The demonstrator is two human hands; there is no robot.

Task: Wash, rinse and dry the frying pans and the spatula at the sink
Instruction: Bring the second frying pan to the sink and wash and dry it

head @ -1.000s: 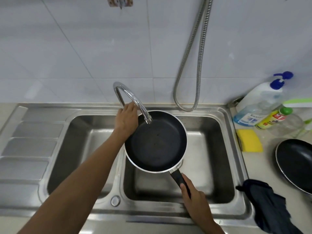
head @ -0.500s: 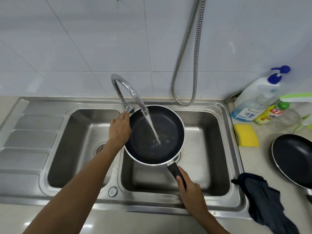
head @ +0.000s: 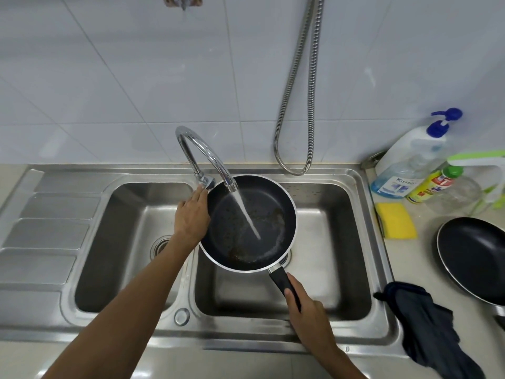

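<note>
My right hand grips the black handle of a black frying pan, holding it over the right basin of the steel sink. Water streams from the chrome faucet into the pan, where brown residue shows. My left hand reaches to the faucet base beside the pan's rim, fingertips at the tap lever. A second black frying pan lies on the counter at the right. No spatula is in view.
A yellow sponge lies by the sink's right edge, with a pump soap bottle and a yellow-labelled bottle behind it. A dark cloth hangs over the front right corner. The drainboard is at the left. A metal hose hangs on the wall.
Water has started running from the faucet into the pan. My left hand has slid down from the faucet neck to its base. The pan stays under the spout.
</note>
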